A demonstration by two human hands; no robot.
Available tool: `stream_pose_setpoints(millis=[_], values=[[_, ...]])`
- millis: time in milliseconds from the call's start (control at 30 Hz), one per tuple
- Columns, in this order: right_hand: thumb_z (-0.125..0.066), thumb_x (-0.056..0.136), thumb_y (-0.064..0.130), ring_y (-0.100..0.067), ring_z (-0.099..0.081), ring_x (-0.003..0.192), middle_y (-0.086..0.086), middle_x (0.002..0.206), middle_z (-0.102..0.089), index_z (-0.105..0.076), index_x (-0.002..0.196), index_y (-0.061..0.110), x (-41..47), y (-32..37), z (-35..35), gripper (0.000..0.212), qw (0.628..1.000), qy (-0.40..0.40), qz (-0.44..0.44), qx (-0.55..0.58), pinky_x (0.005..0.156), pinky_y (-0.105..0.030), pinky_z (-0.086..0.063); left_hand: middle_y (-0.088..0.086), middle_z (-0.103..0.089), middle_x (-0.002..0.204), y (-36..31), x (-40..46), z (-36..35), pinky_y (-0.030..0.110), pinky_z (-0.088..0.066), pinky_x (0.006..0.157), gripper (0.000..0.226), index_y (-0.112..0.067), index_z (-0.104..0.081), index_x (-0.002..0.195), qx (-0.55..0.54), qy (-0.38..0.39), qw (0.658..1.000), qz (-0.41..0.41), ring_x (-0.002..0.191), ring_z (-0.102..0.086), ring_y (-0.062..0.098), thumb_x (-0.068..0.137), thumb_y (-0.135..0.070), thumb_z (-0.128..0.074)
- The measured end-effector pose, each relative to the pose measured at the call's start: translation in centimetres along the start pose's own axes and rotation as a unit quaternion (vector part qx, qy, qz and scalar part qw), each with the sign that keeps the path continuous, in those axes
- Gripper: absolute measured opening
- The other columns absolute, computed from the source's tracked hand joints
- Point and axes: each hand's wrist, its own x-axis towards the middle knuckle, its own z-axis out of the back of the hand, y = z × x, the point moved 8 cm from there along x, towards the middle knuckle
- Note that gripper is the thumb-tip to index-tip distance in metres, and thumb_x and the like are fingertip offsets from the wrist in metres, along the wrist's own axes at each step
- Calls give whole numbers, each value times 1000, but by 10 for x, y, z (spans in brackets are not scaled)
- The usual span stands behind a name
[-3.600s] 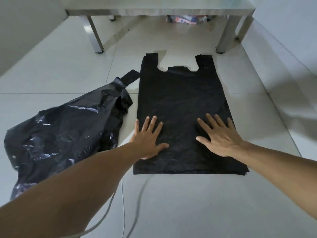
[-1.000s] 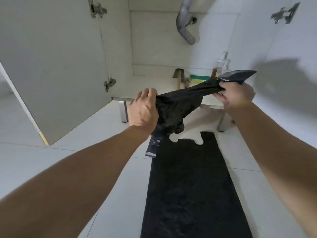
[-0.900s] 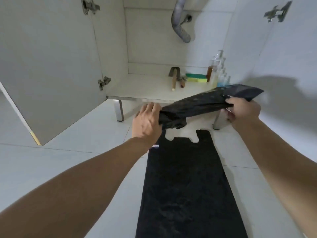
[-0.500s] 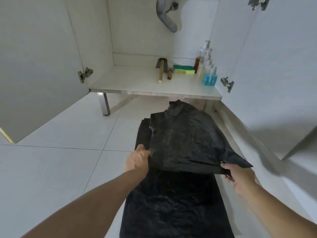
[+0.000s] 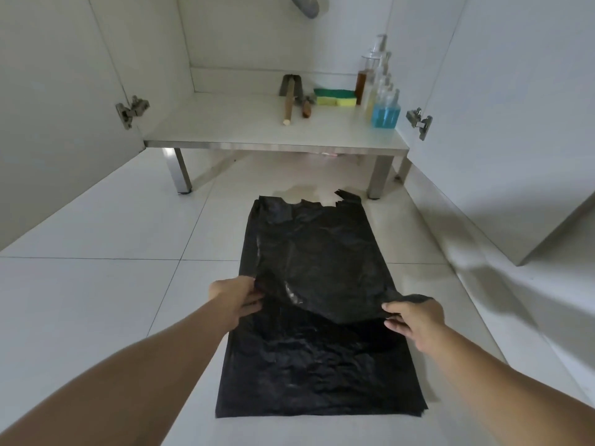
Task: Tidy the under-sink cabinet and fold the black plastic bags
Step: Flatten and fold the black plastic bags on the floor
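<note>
while the left hand [image 5: 236, 300] pinches the upper black bag [image 5: 318, 262] at its near left corner, the right hand [image 5: 415, 320] grips the right corner. it lies over a flat black bag [image 5: 315, 375] on the floor [image 5: 96, 300].

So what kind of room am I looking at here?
Likely a kitchen, on the floor before an open under-sink cabinet: a grey drain pipe comes down at the top, and a sponge and pump bottles sit on the cabinet shelf.
</note>
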Motion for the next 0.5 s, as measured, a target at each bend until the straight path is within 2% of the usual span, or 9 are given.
stream_pose_setpoints(millis=[67,133,200,233,333,433,500], values=[[-84,65,-10,-37,-71,78,-26,95,-68,-61,104,-11,0,-2,-1,45,1000,12,8,-26,49,-32,-59,17,-71,94,0,2,-2,49,-59,78,16,1,-64,90,0,13,1000,8,83,-69,32,86,-15,-61],[-83,64,-13,-37,-71,78,-25,105,-64,-49,126,-2,2,-5,0,71,999,16,17,-36,54,-36,-60,11,-70,91,-9,-1,-3,45,-60,76,29,-4,-66,91,36,-2,999,-20,84,-67,28,82,-30,-75],[-80,66,-16,-37,-71,79,-23,116,-56,-34,140,16,3,-7,2,92,999,10,25,-47,57,-38,-61,7,-70,92,-31,-8,-6,35,-60,74,22,-9,-70,90,132,-37,982,-131,83,-67,22,75,-20,-83],[-79,67,-17,-37,-71,80,-22,118,-54,-33,140,21,2,-8,2,93,998,10,29,-57,58,-38,-61,5,-71,95,-43,-13,-12,31,-58,76,18,-11,-73,93,181,-40,962,-200,85,-67,20,76,-12,-80],[-78,70,-16,-36,-71,81,-21,112,-60,-50,125,12,0,-14,-3,68,994,32,33,-103,60,-39,-61,4,-71,105,-64,-39,-28,26,-53,90,26,-10,-72,109,268,-26,878,-396,95,-64,16,85,-1,-67],[-79,72,-9,-34,-70,88,-20,106,-66,-65,108,5,-1,-24,-9,41,985,63,23,-159,61,-39,-62,12,-69,112,-60,-72,-45,29,-49,96,34,-3,-68,115,339,27,738,-583,102,-65,24,85,8,-54],[-83,72,-1,-33,-69,89,-18,102,-65,-69,99,6,-3,-30,-12,31,974,78,19,-212,64,-40,-62,18,-65,119,-26,-69,-54,35,-46,98,45,-1,-66,119,459,85,660,-588,107,-65,32,78,13,-53]])
